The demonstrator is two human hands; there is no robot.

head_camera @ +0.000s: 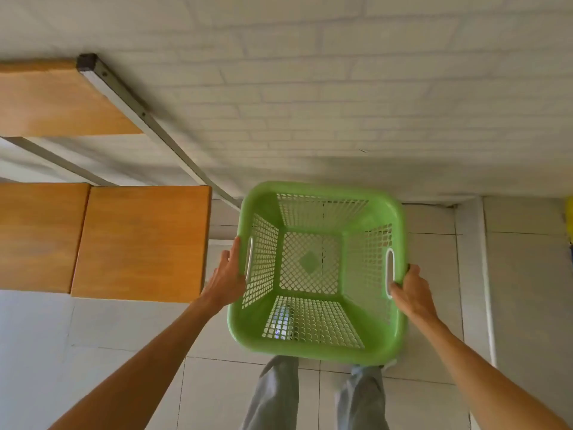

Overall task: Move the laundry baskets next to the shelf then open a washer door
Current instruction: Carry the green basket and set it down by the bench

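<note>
An empty green laundry basket (313,346) with mesh walls hangs in front of me, just right of the wooden shelf (139,243). My left hand (228,276) lies flat against the basket's left rim by the handle slot, fingers stretched out. My right hand (410,290) grips the right rim, with fingertips hooked into the white-edged handle slot. The basket sits close to the white brick wall. No washer is in view.
The shelf has orange-brown boards on a grey metal frame (136,110) and fills the left side. A white brick wall (341,103) stands straight ahead. The floor is pale tile (434,252). My legs in grey trousers (273,398) are below the basket. Something yellow (570,218) shows at the right edge.
</note>
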